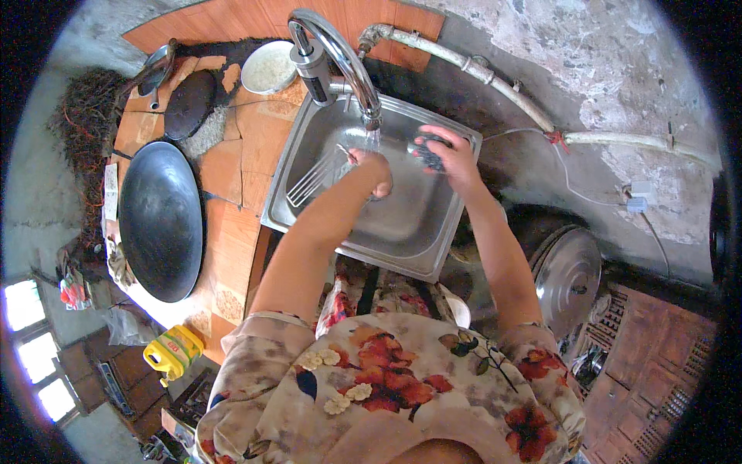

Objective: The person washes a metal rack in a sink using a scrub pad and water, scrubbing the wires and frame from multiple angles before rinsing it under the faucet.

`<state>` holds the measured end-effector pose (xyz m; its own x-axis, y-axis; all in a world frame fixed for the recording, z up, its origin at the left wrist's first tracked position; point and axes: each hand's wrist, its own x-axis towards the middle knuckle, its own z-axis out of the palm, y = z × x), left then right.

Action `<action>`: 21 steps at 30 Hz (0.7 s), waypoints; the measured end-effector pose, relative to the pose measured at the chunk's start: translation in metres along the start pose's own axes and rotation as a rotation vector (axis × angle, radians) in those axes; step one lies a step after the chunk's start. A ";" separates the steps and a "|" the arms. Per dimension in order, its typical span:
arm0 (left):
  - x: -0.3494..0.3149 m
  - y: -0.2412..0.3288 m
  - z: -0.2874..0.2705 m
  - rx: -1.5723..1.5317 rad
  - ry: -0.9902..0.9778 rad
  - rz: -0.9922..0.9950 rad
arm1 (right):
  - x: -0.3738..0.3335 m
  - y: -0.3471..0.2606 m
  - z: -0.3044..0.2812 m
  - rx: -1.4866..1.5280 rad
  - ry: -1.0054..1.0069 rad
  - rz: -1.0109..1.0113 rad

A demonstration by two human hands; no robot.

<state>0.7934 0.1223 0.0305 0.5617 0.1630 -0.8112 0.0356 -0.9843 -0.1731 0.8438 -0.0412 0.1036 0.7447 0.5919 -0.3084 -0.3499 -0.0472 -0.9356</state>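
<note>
My left hand is closed on a metal slotted spatula over the sink. Its slotted head points to the left, and its handle is mostly hidden by my hand. Water runs from the chrome faucet onto or just beside that hand. In my right hand, at the sink's right side, the fingers curl round a dark, coarse scouring pad. The two hands are apart, both over the stainless steel sink.
Left of the sink, a tiled counter bears a large black wok, a dark round lid and a white bowl. A yellow jug stands at lower left. On the right are a metal pot lid and a wall pipe.
</note>
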 end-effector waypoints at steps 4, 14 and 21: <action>0.015 0.017 0.027 0.169 0.098 -0.014 | 0.057 0.005 0.060 -0.143 -0.117 0.078; 0.063 0.043 0.061 -0.204 0.565 0.346 | 0.148 0.014 0.125 -0.075 -0.153 0.129; 0.006 0.006 0.013 -1.810 0.370 0.423 | 0.146 0.022 0.130 -0.164 -0.152 0.066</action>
<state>0.7863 0.1181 0.0167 0.8806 0.1462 -0.4507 0.4341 0.1319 0.8911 0.8708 0.1491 0.0601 0.6250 0.6968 -0.3519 -0.2886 -0.2126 -0.9336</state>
